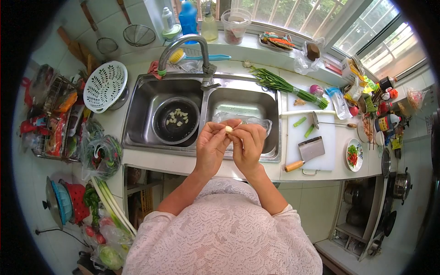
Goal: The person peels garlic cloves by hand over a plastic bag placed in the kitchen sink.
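Observation:
Between the fingertips of both hands is a pale garlic clove [228, 129], held above the front of the sink divider. My left hand [212, 144] pinches it from the left. From the right, the fingers of my right hand [247, 145] close on the same clove. Below and to the left, a round metal bowl [158, 130] stands in the left basin [137, 101], with several peeled garlic cloves [177, 117] inside. A clear plastic bag [261, 123] lies in the right basin [243, 98], partly hidden behind my hands.
Right of the sink, a white cutting board [293, 156] bears a cleaver [311, 147], a ladle [315, 120] and scallion pieces [300, 121]. A scallion bunch [288, 85] lies behind it; a plate [360, 160] of chopped vegetables stands beyond. The faucet [206, 50] arches over the sink. A white colander [105, 87] leans at left.

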`<state>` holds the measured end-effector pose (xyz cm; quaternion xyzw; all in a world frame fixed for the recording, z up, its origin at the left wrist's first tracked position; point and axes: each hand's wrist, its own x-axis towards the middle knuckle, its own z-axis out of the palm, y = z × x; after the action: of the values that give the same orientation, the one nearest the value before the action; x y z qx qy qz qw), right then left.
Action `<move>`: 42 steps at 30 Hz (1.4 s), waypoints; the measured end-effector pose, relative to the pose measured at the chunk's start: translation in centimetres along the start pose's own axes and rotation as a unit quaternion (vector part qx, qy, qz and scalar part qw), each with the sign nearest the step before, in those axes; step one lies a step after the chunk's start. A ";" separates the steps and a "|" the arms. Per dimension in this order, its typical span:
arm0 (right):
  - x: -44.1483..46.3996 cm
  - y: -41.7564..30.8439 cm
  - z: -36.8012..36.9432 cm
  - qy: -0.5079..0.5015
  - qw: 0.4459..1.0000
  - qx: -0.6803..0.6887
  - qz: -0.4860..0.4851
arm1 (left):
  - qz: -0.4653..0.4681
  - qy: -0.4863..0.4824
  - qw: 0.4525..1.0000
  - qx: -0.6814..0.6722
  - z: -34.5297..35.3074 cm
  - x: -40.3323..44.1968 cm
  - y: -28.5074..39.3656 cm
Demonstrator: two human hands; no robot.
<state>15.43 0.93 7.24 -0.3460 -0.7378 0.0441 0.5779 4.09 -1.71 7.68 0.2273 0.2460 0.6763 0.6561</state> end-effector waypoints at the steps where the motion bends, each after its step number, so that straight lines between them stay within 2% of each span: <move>1: 0.0 0.0 0.0 -0.001 1.000 0.014 0.004 | 0.005 -0.002 1.000 0.002 0.0 0.0 0.0; 6: -0.6 0.3 -0.2 -0.002 0.998 0.064 0.013 | 0.009 0.003 1.000 -0.013 -0.1 -0.1 0.3; 8: -1.2 0.8 -0.6 0.005 0.993 0.094 0.074 | 0.005 0.005 1.000 -0.022 -0.2 -0.1 0.4; 9: -1.4 1.2 -0.6 0.004 0.993 0.094 0.073 | -0.004 0.007 1.000 -0.028 -0.2 -0.1 0.5; 11: -1.8 2.3 -0.8 0.026 0.985 0.080 0.150 | -0.012 0.010 0.999 -0.035 -0.6 0.1 0.6; 12: -1.9 3.3 -0.9 0.023 0.985 0.082 0.148 | -0.030 0.022 0.998 -0.044 -1.0 0.2 0.5; 15: -2.1 6.1 -0.7 -0.098 0.978 -0.097 0.159 | -0.071 0.066 0.993 -0.074 -3.1 0.9 0.0; 16: -2.6 6.4 -0.3 -0.102 0.978 -0.090 0.156 | -0.100 0.093 0.986 -0.097 -4.0 1.0 -0.4; 18: -4.2 6.9 0.3 -0.147 0.961 -0.176 0.156 | -0.113 0.120 0.979 -0.118 -6.0 1.2 -1.1; 20: -5.7 7.5 0.8 -0.179 0.960 -0.148 0.155 | -0.165 0.202 0.959 -0.112 -8.2 1.4 -2.0; 22: -6.5 7.7 1.1 -0.261 0.942 -0.078 0.197 | -0.173 0.190 0.962 -0.093 -10.0 1.6 -2.7; 28: -6.1 6.4 2.6 -0.219 0.954 -0.082 0.189 | -0.200 0.173 0.958 -0.110 -9.8 1.6 -2.3; 33: -6.8 6.5 3.4 -0.188 0.957 -0.084 0.205 | -0.206 0.117 0.962 -0.134 -13.7 2.2 -3.4; 35: -7.3 6.2 3.6 -0.270 0.938 -0.052 0.211 | -0.168 0.162 0.944 -0.235 -18.3 3.0 -4.2; 36: -7.5 6.1 3.7 -0.261 0.939 -0.062 0.214 | -0.157 0.225 0.922 -0.272 -19.1 3.1 -3.6; 37: -7.6 5.9 4.0 -0.285 0.929 -0.050 0.232 | -0.149 0.218 0.913 -0.311 -21.9 3.2 -3.5; 38: -7.8 5.7 4.3 -0.308 0.917 -0.034 0.249 | -0.155 0.212 0.914 -0.309 -22.1 3.7 -2.6; 40: -8.1 5.4 4.8 -0.316 0.911 -0.029 0.263 | -0.083 0.411 0.868 -0.267 -22.5 4.5 -0.7; 42: -8.5 5.0 5.3 -0.327 0.904 -0.020 0.277 | -0.074 0.384 0.885 -0.252 -24.8 5.0 0.8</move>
<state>13.84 1.69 -3.84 -0.5137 -0.7605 0.2982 0.2622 -12.37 2.40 -11.16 -0.2423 0.3160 0.6997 0.5932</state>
